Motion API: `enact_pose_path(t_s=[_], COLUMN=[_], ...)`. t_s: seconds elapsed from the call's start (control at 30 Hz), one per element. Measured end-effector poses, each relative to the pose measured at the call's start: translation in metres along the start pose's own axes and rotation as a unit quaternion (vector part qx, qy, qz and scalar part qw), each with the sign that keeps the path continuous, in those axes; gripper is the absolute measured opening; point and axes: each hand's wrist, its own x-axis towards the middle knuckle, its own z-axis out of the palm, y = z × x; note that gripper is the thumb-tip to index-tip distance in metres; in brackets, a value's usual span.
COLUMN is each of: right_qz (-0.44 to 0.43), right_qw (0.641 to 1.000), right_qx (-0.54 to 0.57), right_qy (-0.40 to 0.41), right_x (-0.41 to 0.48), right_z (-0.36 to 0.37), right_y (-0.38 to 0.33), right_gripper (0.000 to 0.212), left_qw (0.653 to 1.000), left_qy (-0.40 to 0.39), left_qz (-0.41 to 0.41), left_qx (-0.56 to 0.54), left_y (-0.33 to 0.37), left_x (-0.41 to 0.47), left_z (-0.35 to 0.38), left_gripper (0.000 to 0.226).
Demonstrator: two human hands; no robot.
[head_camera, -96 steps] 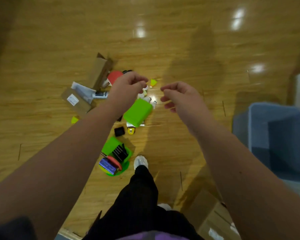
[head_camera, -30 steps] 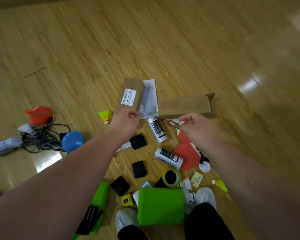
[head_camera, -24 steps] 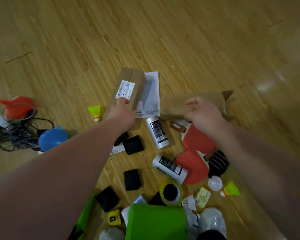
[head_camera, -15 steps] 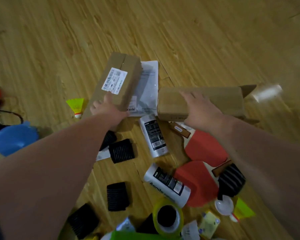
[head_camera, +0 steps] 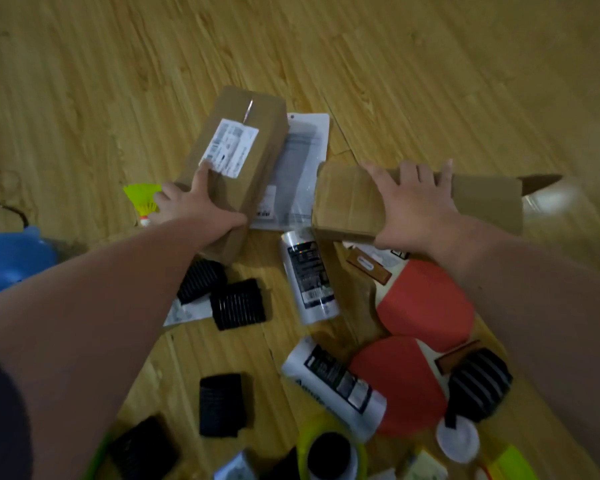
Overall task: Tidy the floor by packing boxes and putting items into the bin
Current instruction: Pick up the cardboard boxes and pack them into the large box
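Left hand (head_camera: 191,202) on labelled box (head_camera: 236,147)
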Motion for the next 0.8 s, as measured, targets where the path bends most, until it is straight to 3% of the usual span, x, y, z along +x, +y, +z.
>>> enact_pose_path(t_s=[0.13,0.37,0.63,0.8], right_qz=[0.053,0.113,0.059,-0.018], right_qw=[0.991,0.968,0.950,0.964], right_qx=[0.103,0.216,0.284,0.240], right_qy=[0.060,0.051,0.113,0.110], right_x=[-0.051,-0.169,-0.307,-0.385], right_z=[-0.046,-0.172,-0.356,-0.459], right_y=[-0.017,-0.048,-0.091,-0.125], right_gripper=[0.124,0.125,0.128,0.128], left_qw=[0.999,0.989,0.968,0.957], left_qy=[0.011,-0.024,-0.060,-0.045], left_qz=[-0.021,-0.084,-0.141,-0.171], left_qx=[-0.040,-0.118,-0.199,-0.228], left_y=[0.000,-0.010,-0.057,-0.093], left_x=[-0.054,-0.183,-0.337,-0.439], left_z=[-0.037,-0.136,-0.306,-0.409], left_gripper=[0.115,0.114,0.116,0.117])
